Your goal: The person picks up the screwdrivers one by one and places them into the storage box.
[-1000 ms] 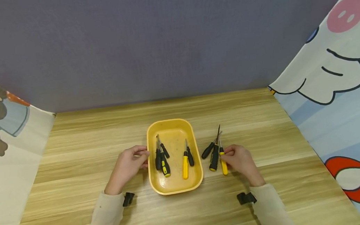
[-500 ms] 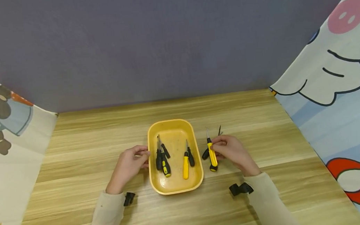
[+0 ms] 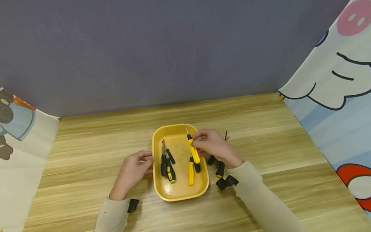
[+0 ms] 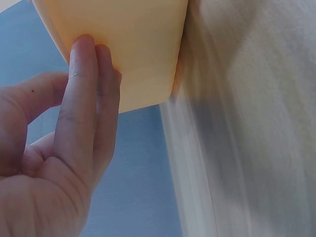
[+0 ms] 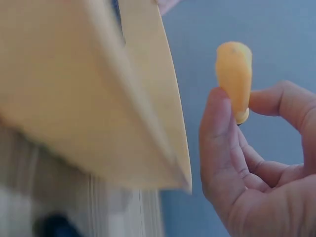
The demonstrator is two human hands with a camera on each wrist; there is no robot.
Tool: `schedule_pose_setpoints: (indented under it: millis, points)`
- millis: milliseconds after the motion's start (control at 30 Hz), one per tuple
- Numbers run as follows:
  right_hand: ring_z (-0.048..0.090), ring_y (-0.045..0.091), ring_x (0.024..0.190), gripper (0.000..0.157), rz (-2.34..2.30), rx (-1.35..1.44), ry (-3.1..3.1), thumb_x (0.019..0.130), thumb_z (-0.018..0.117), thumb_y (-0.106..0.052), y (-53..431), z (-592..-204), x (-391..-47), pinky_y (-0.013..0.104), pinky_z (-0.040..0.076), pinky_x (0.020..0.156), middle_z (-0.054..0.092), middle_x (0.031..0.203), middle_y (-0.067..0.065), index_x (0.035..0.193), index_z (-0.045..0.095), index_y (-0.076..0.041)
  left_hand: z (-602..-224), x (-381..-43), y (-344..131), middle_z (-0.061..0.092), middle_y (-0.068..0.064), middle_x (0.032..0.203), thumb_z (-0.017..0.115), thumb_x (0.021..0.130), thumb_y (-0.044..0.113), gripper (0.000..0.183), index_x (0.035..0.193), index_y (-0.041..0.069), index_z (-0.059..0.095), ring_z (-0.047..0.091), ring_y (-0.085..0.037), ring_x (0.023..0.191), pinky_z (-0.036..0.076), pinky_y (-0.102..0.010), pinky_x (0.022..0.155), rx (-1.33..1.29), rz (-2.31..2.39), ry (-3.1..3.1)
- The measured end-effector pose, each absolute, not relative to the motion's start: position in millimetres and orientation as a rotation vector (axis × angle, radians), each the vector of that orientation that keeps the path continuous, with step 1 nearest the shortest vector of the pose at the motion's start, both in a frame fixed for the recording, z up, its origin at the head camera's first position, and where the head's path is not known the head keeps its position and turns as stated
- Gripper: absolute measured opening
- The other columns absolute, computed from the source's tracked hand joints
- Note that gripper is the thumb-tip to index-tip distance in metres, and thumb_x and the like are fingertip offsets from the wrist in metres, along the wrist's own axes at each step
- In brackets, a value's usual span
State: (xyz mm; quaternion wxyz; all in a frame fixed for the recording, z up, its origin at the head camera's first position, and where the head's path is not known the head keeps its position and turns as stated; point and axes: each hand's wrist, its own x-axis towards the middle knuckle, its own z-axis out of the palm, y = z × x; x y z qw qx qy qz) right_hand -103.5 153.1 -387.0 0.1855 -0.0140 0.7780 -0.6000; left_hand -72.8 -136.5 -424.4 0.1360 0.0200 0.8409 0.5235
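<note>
In the head view my right hand [image 3: 214, 144] pinches a yellow-handled screwdriver [image 3: 194, 151] over the right side of a yellow tray [image 3: 178, 142], its shaft pointing away from me. The right wrist view shows the handle end [image 5: 234, 69] between thumb and fingers. My left hand [image 3: 137, 171] holds the tray's left rim, with straight fingers [image 4: 81, 74] against its outer wall in the left wrist view. Inside the tray lie another yellow screwdriver [image 3: 191, 175], a black handle [image 3: 197, 167] partly hidden beside it, and a black-and-yellow screwdriver [image 3: 171, 174] among black ones [image 3: 163, 166] on the left.
Right of the tray, a black screwdriver with a yellow end [image 3: 220, 169] and another black handle [image 3: 212, 160] lie on the wooden table [image 3: 88, 162], partly covered by my right hand and wrist. A grey panel [image 3: 168, 52] stands behind the table, with cartoon-printed walls on both sides.
My right hand has picked the yellow screwdriver up from the group on the table and carried it left over the tray. The left hand has stayed at the rim.
</note>
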Motion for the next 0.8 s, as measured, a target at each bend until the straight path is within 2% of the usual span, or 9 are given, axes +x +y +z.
schedule_pose_setpoints:
  millis: [67, 300, 800]
  points:
    - [0.066, 0.025, 0.075, 0.027, -1.684, -0.044, 2.174, 0.092, 0.067, -0.008, 143, -386, -108, 0.043, 0.065, 0.068, 0.067, 0.097, 0.015, 0.116, 0.062, 0.003, -424, -73, -136, 0.068, -0.015, 0.106, 0.063, 0.097, 0.010, 0.033, 0.126, -0.005, 0.062, 0.071, -0.020, 0.077, 0.064, -0.033, 0.068, 0.057, 1.516, 2.436]
    - [0.067, 0.026, 0.074, 0.029, -1.655, -0.068, 2.102, 0.092, 0.068, -0.010, 115, -384, -118, 0.059, 0.060, 0.081, 0.066, 0.098, 0.015, 0.118, 0.062, 0.002, -423, -73, -136, 0.068, -0.016, 0.107, 0.063, 0.097, 0.008, 0.033, 0.127, -0.006, 0.062, 0.071, -0.020, 0.078, 0.064, -0.032, 0.068, 0.064, 1.513, 2.438]
    - [0.069, 0.025, 0.073, 0.025, -1.587, -0.121, 2.102, 0.092, 0.071, -0.010, 87, -389, -117, 0.056, 0.061, 0.080, 0.069, 0.095, 0.012, 0.112, 0.064, 0.004, -423, -75, -136, 0.068, -0.017, 0.106, 0.062, 0.097, 0.006, 0.031, 0.125, -0.007, 0.062, 0.071, -0.021, 0.078, 0.064, -0.032, 0.068, 0.069, 1.542, 2.421]
